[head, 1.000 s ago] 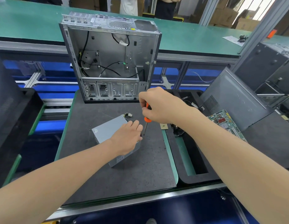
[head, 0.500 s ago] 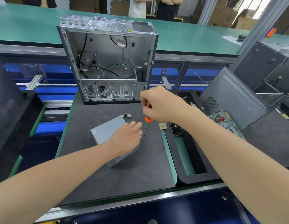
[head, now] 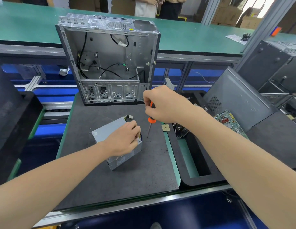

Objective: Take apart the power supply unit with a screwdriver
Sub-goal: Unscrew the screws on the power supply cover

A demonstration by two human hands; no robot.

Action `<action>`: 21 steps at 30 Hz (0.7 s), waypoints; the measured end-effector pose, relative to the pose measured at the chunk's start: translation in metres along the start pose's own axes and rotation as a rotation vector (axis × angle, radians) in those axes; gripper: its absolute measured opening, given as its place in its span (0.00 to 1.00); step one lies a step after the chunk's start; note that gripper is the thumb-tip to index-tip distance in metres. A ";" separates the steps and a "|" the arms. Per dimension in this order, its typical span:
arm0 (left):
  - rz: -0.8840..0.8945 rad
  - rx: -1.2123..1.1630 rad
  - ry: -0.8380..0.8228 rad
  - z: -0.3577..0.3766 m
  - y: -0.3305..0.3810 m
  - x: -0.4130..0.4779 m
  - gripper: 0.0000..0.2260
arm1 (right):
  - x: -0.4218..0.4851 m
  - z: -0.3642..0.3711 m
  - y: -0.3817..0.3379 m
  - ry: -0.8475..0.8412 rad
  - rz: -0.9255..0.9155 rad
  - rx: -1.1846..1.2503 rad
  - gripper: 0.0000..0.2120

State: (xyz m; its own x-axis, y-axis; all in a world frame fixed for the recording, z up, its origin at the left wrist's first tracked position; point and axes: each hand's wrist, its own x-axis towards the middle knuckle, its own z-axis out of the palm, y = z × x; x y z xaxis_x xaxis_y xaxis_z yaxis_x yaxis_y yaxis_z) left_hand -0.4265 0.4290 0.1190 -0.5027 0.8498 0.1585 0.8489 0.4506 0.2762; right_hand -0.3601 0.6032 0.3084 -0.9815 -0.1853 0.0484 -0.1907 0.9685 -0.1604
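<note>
While the right hand (head: 162, 104) holds the orange-handled screwdriver (head: 150, 120) upright, its fingers (head: 148, 103) wrapped tight round the handle, the thin steel shaft hangs below them. Its tip sits at or just above the dark grey matted worktop (head: 127, 176), not on any screw. The left hand (head: 125, 141) lies on the grey sheet-metal power supply box (head: 106, 132), just left of that tip. Its fingers (head: 135, 129) are curled over the box's right-hand top edge, either clamped on the casing or picking at something small there; which of the two is too fine to tell.

My judgement is that the work stands between screws: the tool is parked while the left hand deals with the cover or a loosened fastener. The next move would call for bringing the tip left and seating it squarely in a screw head, with the left hand bracing the box so it cannot skate on the mat.

The box lies flat and skewed on the worktop, under the left palm. Its lid looks closed, with a pale label on the side face nearest the wrist. What seems to be a screw head shows at the corner just below the fingertips, and a hint of yellow wiring beside them. Beyond the fingertips a small white connector on short wires pokes from the far end.

Past the right knuckles stands an open, gutted silver computer case (head: 111, 63).
</note>
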 end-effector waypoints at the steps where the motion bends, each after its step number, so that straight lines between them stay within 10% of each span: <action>1: 0.028 -0.012 -0.011 0.000 -0.004 -0.001 0.04 | 0.000 0.000 0.000 -0.003 0.000 -0.001 0.02; 21: 0.322 0.258 0.092 0.003 -0.005 0.002 0.09 | 0.006 0.009 -0.009 -0.009 0.036 0.003 0.04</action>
State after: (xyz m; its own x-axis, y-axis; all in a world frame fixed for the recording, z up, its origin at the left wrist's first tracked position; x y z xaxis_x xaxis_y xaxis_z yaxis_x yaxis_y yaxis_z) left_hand -0.4311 0.4294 0.1150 -0.2072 0.9358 0.2850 0.9723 0.2292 -0.0458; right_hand -0.3647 0.5919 0.3012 -0.9879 -0.1518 0.0332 -0.1552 0.9740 -0.1648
